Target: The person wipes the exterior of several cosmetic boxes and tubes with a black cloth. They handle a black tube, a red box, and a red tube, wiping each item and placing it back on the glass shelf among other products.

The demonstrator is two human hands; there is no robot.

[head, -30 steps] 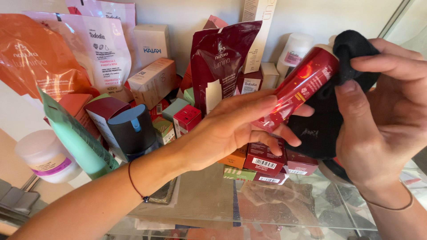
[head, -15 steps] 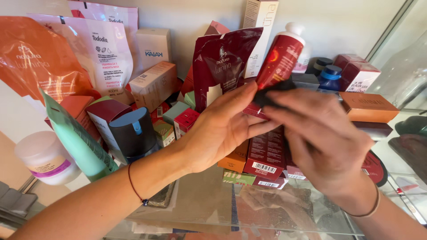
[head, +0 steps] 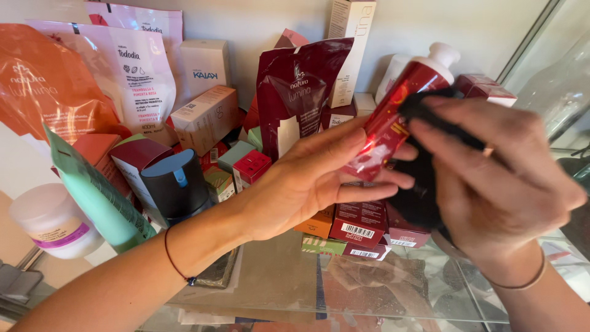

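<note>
My left hand (head: 307,181) grips a red bottle (head: 393,117) with a white cap, tilted so the cap points up and to the right. My right hand (head: 491,178) holds a black cloth (head: 418,197) pressed against the bottle's right side, its fingers spread over the cloth. Both hands hover above a glass shelf (head: 295,289) crowded with cosmetic packages.
A dark red pouch (head: 295,92) stands behind my left hand. An orange pouch (head: 49,92), a white-and-pink pouch (head: 138,74), cream boxes (head: 206,117), a green tube (head: 98,197), a dark cup-shaped container (head: 175,184) and a white jar (head: 52,221) fill the left. Small red boxes (head: 362,224) lie below the bottle.
My right hand with the black cloth has come in from the right onto the bottle and slid along it. The bottle has been raised and stands more upright.
</note>
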